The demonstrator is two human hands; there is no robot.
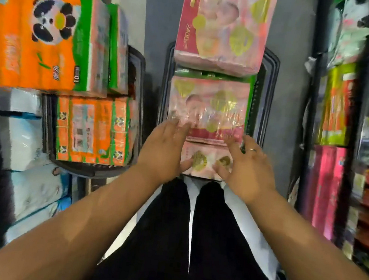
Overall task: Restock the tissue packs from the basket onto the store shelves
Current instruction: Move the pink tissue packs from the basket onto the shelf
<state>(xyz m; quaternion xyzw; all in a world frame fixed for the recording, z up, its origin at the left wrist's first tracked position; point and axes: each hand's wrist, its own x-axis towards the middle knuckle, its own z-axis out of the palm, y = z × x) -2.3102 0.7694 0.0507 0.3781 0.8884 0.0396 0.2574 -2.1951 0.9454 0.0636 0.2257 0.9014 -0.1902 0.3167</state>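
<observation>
Pink tissue pack (207, 162) sits at the near edge of the basket (270, 80), between both hands: left hand (164, 153) by its left side, right hand (250, 169) by its right, fingers (235, 148) outstretched and grasping nothing (contact is too blurred to judge). Orange packs (93, 130) lie leftward.

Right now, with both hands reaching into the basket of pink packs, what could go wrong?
The left hand and right hand are open, not gripping, so the glossy near pink pack might slip as it lifts. The far pink pack sits piled high at the end of the basket and could slide off if the stack shifts.
</observation>
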